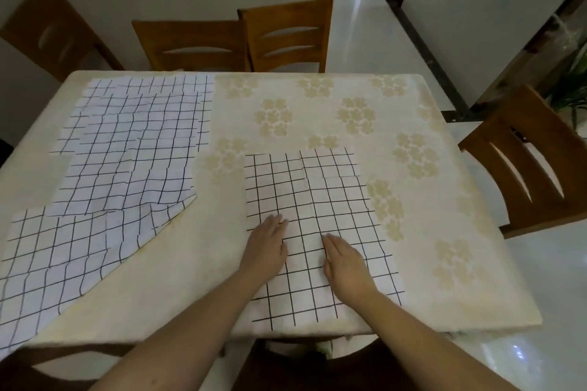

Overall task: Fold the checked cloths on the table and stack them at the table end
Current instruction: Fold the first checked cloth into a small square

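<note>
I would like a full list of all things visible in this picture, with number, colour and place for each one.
folded checked cloth: one, white with black grid, near middle of the table, under both hands.
unfolded checked cloths: several overlapping, exact number unclear, white with black grid, left side of the table.
table: one, covered in cream cloth with beige flower print, centre of view.
chairs: at least four, brown wood; three at the far side, one at the right.
floor: white, glossy, right of the table.
plant: green leaves, far right edge.
left hand: flat on the folded cloth, fingers straight.
right hand: flat on the folded cloth, fingers straight.
</note>
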The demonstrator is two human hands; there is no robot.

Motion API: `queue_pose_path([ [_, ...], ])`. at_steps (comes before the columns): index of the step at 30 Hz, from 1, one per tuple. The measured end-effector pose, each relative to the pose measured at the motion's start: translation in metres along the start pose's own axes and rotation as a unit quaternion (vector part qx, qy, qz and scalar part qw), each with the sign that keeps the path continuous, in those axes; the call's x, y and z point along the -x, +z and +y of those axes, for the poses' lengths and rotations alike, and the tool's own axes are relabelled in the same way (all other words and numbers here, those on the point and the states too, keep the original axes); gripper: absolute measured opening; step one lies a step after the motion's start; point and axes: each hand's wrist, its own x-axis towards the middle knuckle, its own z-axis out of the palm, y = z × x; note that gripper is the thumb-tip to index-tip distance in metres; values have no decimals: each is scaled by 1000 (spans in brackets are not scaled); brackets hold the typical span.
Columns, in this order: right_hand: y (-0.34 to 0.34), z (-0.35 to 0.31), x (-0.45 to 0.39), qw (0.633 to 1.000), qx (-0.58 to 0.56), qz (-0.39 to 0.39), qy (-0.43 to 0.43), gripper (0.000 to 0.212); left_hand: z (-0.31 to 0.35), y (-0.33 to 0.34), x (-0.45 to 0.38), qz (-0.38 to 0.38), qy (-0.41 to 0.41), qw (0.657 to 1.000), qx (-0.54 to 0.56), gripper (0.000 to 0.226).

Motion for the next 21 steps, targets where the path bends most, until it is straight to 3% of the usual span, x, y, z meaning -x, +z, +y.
queue_pose_path([
  [4, 4, -3, -53, 999, -2, 16, -29, 55, 20, 18, -25, -21, 1, 999, -48, 55],
  [10, 37, 12, -91, 999, 44, -15, -25, 61, 16, 43, -42, -70, -86, 990, -84, 58],
  [14, 36, 38, -94, 995, 95, -20, -19, 65, -14, 54, -38, -33, -58, 992, -105, 61],
  [21, 10, 96, -87, 990, 122, 7, 71, 72, -46, 41, -43, -35, -36, 992, -116, 68],
])
